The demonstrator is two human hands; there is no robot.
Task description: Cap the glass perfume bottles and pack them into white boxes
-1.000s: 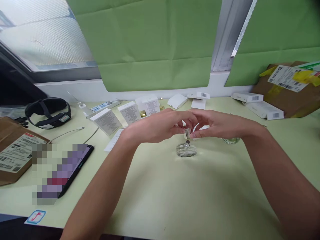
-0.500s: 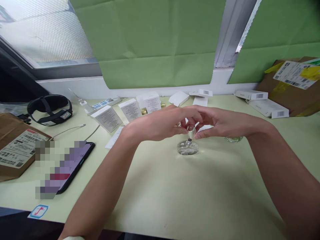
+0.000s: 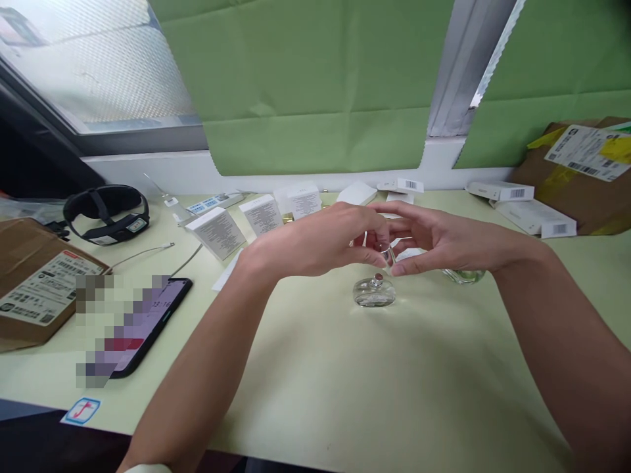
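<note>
Toward the middle of the table point(image 3: 315, 387), a clear oval perfume bottle point(image 3: 374, 293) stands upright, its silver sprayer neck bared. Just above it, the left hand point(image 3: 340, 240) pinches a shiny clear cap point(image 3: 388, 254) between thumb and fingers. The right hand point(image 3: 434, 243) has its thumb at the cap's lower end (its other fingers are partly hidden, so I cannot tell whether it grips too). A second glass bottle point(image 3: 464, 276) shows behind the right wrist. White cartons point(image 3: 215, 233) stand and lie toward the table's far edge, a taped cardboard box point(image 3: 562, 190) sits by the far right corner, and a smartphone point(image 3: 156, 323) lies inward from a marked paper card point(image 3: 81, 411) at the near edge.
</note>
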